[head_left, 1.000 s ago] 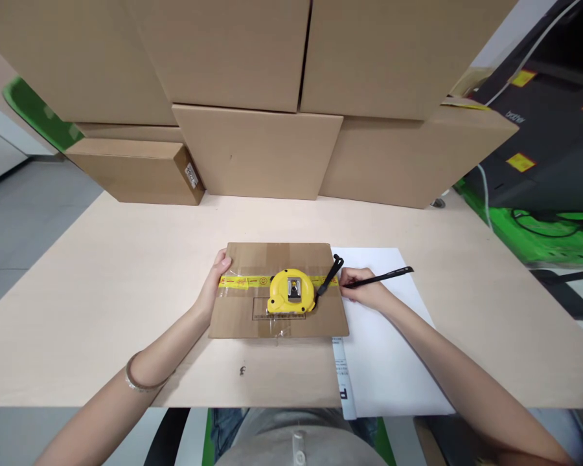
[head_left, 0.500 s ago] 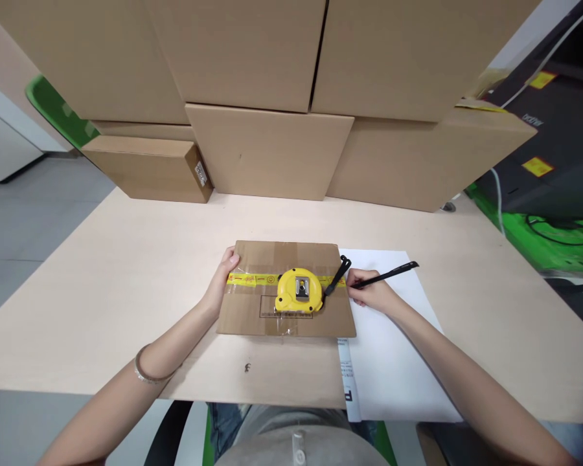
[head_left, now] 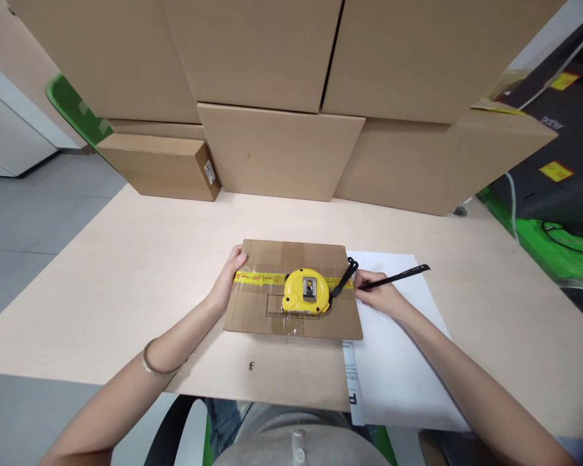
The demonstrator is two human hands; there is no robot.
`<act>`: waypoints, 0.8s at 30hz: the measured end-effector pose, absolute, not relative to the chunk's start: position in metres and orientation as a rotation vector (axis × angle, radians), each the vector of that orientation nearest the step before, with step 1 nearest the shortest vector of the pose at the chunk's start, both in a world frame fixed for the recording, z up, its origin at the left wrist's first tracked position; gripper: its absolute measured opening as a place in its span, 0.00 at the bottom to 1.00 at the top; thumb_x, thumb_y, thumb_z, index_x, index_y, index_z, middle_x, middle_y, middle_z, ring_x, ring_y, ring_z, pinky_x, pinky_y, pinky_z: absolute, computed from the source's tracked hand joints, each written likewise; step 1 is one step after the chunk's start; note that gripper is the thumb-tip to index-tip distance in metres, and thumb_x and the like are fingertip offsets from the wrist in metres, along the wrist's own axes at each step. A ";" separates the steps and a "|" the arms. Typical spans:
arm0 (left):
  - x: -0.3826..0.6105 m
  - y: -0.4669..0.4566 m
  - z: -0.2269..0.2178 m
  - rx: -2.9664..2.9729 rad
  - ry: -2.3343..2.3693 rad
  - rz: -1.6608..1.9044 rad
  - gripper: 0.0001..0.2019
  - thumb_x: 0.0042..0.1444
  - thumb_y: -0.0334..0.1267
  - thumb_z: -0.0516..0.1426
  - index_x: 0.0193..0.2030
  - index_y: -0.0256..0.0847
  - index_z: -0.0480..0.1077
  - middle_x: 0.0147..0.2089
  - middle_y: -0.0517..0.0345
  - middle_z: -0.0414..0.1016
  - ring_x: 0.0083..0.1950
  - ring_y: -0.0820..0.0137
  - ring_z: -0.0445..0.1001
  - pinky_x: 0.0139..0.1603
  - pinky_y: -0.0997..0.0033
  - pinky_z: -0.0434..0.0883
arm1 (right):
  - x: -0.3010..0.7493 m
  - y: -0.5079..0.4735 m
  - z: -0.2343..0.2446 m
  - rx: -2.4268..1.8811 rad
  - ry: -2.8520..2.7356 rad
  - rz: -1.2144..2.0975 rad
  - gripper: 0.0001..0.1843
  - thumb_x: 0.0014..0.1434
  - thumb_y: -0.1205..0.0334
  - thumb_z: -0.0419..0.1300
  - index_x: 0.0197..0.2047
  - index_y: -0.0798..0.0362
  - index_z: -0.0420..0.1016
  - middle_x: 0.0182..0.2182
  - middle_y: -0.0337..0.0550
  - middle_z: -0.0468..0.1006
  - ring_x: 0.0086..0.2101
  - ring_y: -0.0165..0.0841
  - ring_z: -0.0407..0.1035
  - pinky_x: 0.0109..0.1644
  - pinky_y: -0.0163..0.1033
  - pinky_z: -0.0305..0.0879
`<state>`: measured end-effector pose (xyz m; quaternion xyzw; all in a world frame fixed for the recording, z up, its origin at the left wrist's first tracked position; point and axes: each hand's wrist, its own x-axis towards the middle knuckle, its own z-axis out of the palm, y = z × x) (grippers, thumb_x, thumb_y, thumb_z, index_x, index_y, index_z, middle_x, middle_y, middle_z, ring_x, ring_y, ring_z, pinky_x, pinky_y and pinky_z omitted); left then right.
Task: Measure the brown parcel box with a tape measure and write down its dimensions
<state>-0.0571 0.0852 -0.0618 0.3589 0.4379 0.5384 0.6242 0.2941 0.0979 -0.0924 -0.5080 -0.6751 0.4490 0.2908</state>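
Observation:
A small taped cardboard box (head_left: 252, 310) lies in front of me, a yellow strip of tape across its top. My left hand (head_left: 230, 275) grips the box's left side, thumb at the upper edge. On top of the box rests a yellow tape measure (head_left: 297, 292) with a black wrist strap (head_left: 344, 277). My right hand (head_left: 376, 294), fingers closed, holds a black pen (head_left: 401, 274) beside the box's right edge; the pen's tip is hidden. Beneath that hand is a white sheet of paper (head_left: 403, 382), partly covered by the box.
Large cardboard boxes (head_left: 282, 152) stand stacked along the back of the table (head_left: 140, 259). A smaller carton (head_left: 158, 168) stands at the back left. On the right are a dark machine (head_left: 558, 145) and cables (head_left: 512, 200) over a green surface (head_left: 534, 255).
The whole scene sits slightly further right as the camera view has shifted. Both hands keep their grips, and the tape measure stays on the box.

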 end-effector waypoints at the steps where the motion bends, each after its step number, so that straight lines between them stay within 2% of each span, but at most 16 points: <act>1: -0.057 0.085 -0.062 0.821 1.007 1.239 0.19 0.56 0.54 0.62 0.48 0.45 0.71 0.50 0.57 0.76 0.56 0.56 0.73 0.56 0.61 0.69 | 0.294 0.098 -0.092 -1.354 -1.803 1.192 0.23 0.52 0.49 0.67 0.20 0.47 0.58 0.16 0.33 0.62 0.21 0.29 0.54 0.25 0.36 0.50; 8: -0.058 0.085 -0.063 0.838 0.999 1.248 0.19 0.55 0.55 0.63 0.47 0.45 0.72 0.50 0.56 0.75 0.55 0.56 0.73 0.55 0.60 0.69 | 0.294 0.100 -0.094 -1.373 -1.815 1.150 0.22 0.52 0.49 0.67 0.20 0.47 0.59 0.17 0.33 0.62 0.22 0.29 0.53 0.26 0.36 0.50; 13: -0.059 0.086 -0.064 0.854 1.001 1.263 0.18 0.56 0.55 0.63 0.46 0.46 0.74 0.51 0.55 0.76 0.56 0.55 0.74 0.53 0.60 0.70 | 0.293 0.100 -0.093 -1.437 -1.846 1.126 0.23 0.51 0.45 0.65 0.20 0.47 0.58 0.16 0.33 0.61 0.21 0.30 0.55 0.25 0.37 0.52; 15: -0.058 0.086 -0.063 0.856 1.003 1.261 0.19 0.56 0.55 0.63 0.46 0.45 0.73 0.51 0.55 0.77 0.56 0.54 0.74 0.53 0.60 0.71 | 0.294 0.098 -0.091 -1.505 -1.869 1.115 0.23 0.54 0.42 0.61 0.21 0.46 0.57 0.15 0.33 0.61 0.20 0.30 0.56 0.25 0.37 0.54; 19: -0.059 0.086 -0.062 0.859 1.010 1.253 0.21 0.55 0.56 0.64 0.47 0.44 0.72 0.51 0.55 0.77 0.57 0.54 0.74 0.55 0.59 0.70 | 0.300 0.095 -0.081 -1.746 -1.917 0.948 0.27 0.64 0.37 0.47 0.21 0.45 0.52 0.14 0.36 0.59 0.19 0.32 0.56 0.26 0.39 0.52; 24: -0.060 0.086 -0.063 0.874 1.000 1.255 0.18 0.57 0.55 0.63 0.45 0.44 0.72 0.52 0.55 0.76 0.58 0.54 0.73 0.56 0.61 0.69 | 0.308 0.095 -0.061 -2.050 -2.049 0.570 0.27 0.61 0.43 0.56 0.17 0.46 0.56 0.15 0.42 0.62 0.21 0.38 0.60 0.29 0.42 0.46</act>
